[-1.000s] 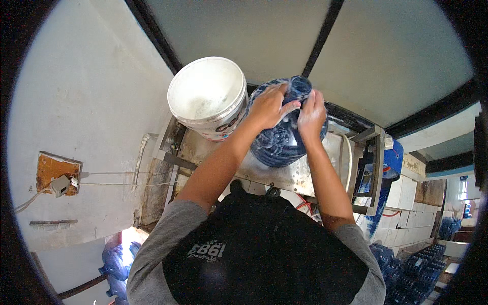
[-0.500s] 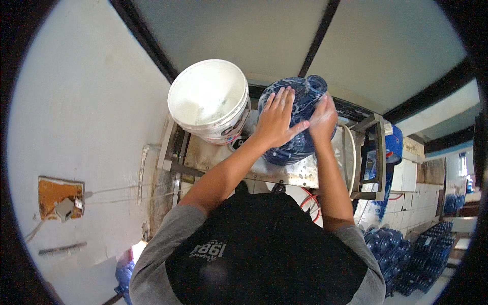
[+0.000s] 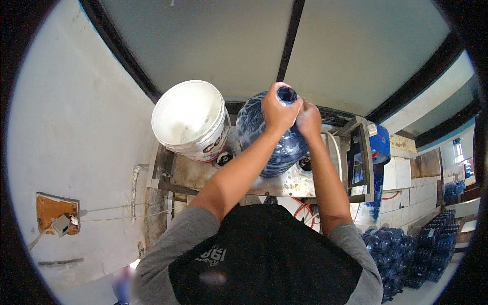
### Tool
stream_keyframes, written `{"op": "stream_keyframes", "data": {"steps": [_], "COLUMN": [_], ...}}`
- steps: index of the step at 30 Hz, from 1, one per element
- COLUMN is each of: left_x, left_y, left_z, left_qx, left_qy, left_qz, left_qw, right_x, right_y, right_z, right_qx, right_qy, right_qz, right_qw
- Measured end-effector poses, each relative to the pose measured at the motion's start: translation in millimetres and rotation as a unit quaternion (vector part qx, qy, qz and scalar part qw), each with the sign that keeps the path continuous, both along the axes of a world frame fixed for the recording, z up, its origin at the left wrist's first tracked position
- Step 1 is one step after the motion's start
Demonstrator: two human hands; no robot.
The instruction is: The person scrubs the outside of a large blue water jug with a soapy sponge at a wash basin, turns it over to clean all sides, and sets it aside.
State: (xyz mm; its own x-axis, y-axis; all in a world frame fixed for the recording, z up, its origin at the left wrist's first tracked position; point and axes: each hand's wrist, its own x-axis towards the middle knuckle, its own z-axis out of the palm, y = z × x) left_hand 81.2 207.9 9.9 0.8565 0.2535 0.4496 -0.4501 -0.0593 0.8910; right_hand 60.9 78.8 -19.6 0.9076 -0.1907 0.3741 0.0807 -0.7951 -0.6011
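Note:
A large blue see-through water jug, streaked with white foam, stands on a metal bench with its open mouth toward me. My left hand is wrapped round the jug's neck, just below the rim. Close beside it, my right hand is curled against the right side of the neck and shoulder. Whitish foam covers its fingers, and whether anything lies under them is hidden. A white bucket with some suds at its bottom stands left of the jug.
The stained metal bench has a raised frame on its right, with a pale hose inside it. Beyond hangs a blue container. Many blue jugs stand at lower right. Frosted panels rise behind the bench.
My left hand has moved from lying flat on the jug's side to gripping its neck. My right hand has come up beside it. The jug's mouth has turned more toward me.

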Motion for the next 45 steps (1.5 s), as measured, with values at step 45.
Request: {"op": "stream_keyframes", "data": {"steps": [45], "left_x": [-167], "left_y": [300], "left_z": [-133], "left_qx": [0.222], "left_qy": [0.04], "left_qz": [0.237], "left_qw": [0.945], "right_x": [-43], "right_y": [39], "right_z": [-2], "right_qx": [0.027], "right_qy": [-0.092], "right_qz": [0.111], "right_qw": [0.989]}}
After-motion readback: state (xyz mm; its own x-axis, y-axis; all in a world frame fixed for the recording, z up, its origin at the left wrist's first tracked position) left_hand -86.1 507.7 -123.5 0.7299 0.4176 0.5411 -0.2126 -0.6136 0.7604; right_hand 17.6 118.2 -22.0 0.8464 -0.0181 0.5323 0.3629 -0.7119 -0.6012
